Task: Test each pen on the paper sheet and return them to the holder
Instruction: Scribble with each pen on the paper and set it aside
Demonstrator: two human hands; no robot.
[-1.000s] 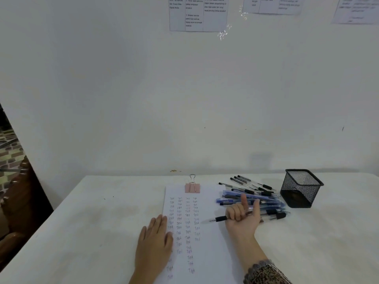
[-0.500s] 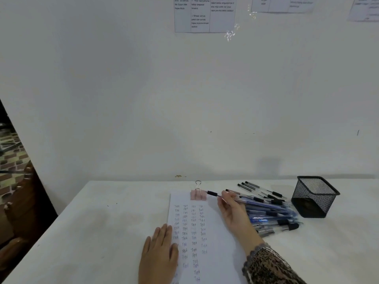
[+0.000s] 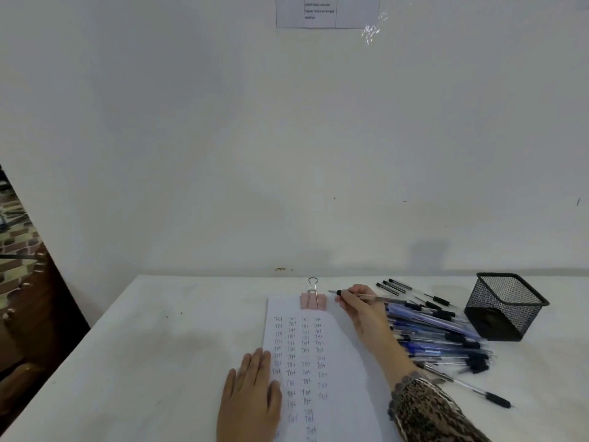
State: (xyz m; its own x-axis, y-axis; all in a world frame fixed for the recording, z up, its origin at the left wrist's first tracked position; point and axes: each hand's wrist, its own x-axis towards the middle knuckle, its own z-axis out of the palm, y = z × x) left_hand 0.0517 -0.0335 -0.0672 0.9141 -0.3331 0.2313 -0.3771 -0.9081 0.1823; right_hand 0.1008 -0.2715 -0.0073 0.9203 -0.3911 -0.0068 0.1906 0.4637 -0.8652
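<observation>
The single white paper sheet point(image 3: 347, 362) lay flat at the middle of the tabletop's point(image 3: 159, 346) front edge and bore rows of small handwritten marks. One pink binder clip point(image 3: 313, 300) with wire loops gripped its far end.

The left hand point(image 3: 251, 393) pressed the sheet's left edge, fingers straight. The right hand point(image 3: 363, 314) pinched one clear-barrelled pen point(image 3: 382, 298). Its tip pointed left beside the clip; contact with the paper could not be determined.

A loose heap of slim blue and black pens point(image 3: 439, 339), too many to count, lay right of the sheet. One black wire-mesh holder point(image 3: 500, 314), square-rimmed, stood near the back right corner, just beyond the heap. Matte, faintly smudged surface ran from the sheet to the left edge.
</observation>
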